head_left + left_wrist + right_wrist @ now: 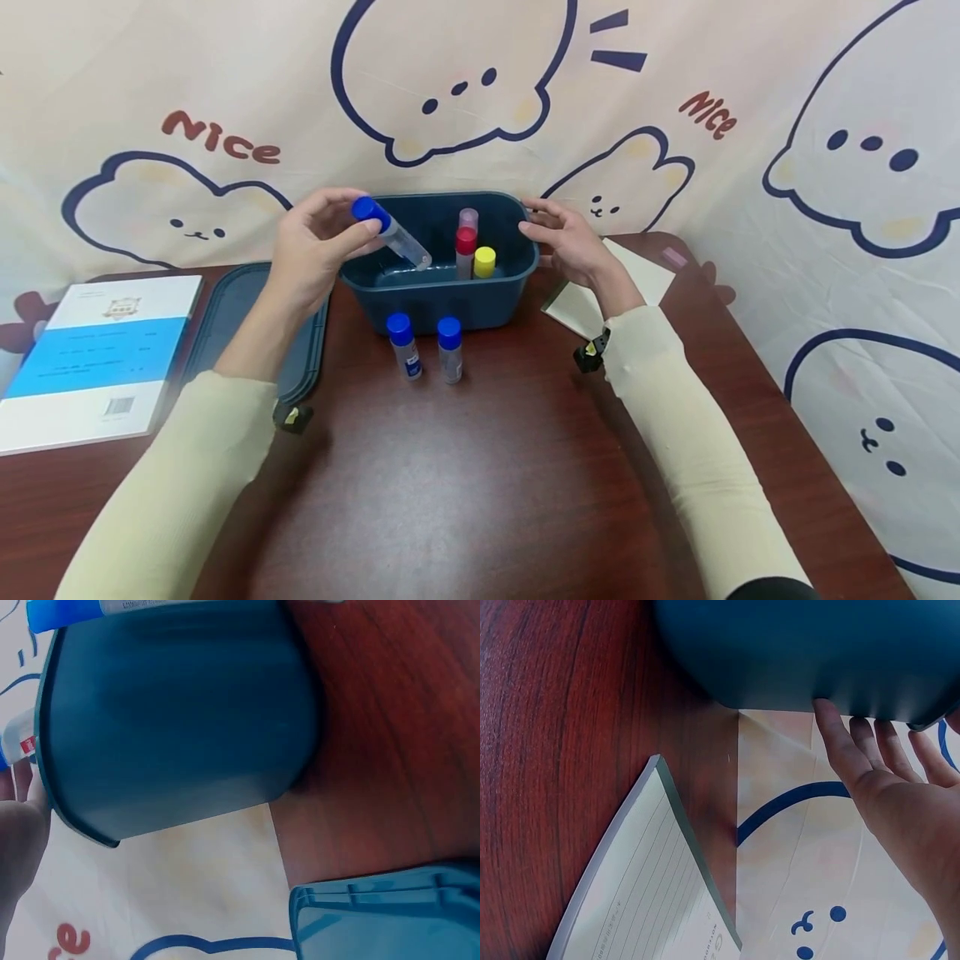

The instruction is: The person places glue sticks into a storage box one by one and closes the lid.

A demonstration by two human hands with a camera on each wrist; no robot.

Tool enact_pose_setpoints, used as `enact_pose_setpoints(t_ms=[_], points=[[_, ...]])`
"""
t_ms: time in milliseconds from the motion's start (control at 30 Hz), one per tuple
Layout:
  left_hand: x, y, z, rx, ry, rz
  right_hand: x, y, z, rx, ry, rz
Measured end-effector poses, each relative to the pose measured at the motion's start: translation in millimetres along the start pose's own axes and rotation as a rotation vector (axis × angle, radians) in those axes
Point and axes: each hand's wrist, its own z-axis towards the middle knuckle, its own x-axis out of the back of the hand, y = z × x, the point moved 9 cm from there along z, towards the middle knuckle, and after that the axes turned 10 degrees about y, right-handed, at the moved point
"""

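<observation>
While the head view shows the left hand (315, 242) pinching a blue-capped tube (390, 233) tilted over the bin (442, 292) (its tip dipping toward 4 o'clock), the right hand (570, 242) rests straight-fingered on the rim at 3 o'clock. From the left wrist, the bin's wall (180, 720) fills the frame, with the tube (90, 609) at 11 o'clock. From the right wrist, straight fingertips (829, 716) touch the bin (802, 645), with a notebook (645, 892) at 7 o'clock.

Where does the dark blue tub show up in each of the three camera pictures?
Head: the dark blue tub sits centre, at the table's back, between both hands.
Left wrist: its outer wall fills the upper left.
Right wrist: its wall runs along the top, the right hand touching it.
Shared landmark: the reddish wooden table.
</observation>
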Motion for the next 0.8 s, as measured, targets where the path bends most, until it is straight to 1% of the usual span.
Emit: enact_pose_setpoints(t_ms=[100,167,300,467,600,800], points=[[-7.7,-4.6,7.6,0.027,-0.028,0.065,0,-1,0,-0.002,0.005,-0.006],[-12.6,-9.1,12.4,0.057,-0.046,0.098,0,-1,0,-0.004,0.009,-0.01],[-16.9,-18.8,20.3,0.122,-0.048,0.203,-1,-1,0,-0.008,0.009,-0.012],[-23.1,-25.5,28.8,0.15,-0.072,0.329,0,-1,0,-0.009,0.013,-0.005],[-30.2,-31.1,33.7,0.191,-0.109,0.366,1,0,0,-0.01,0.02,-0.003],[-39.6,-43.6,40.2,0.259,-0.155,0.472,0,0,0,-0.011,0.014,0.011]])
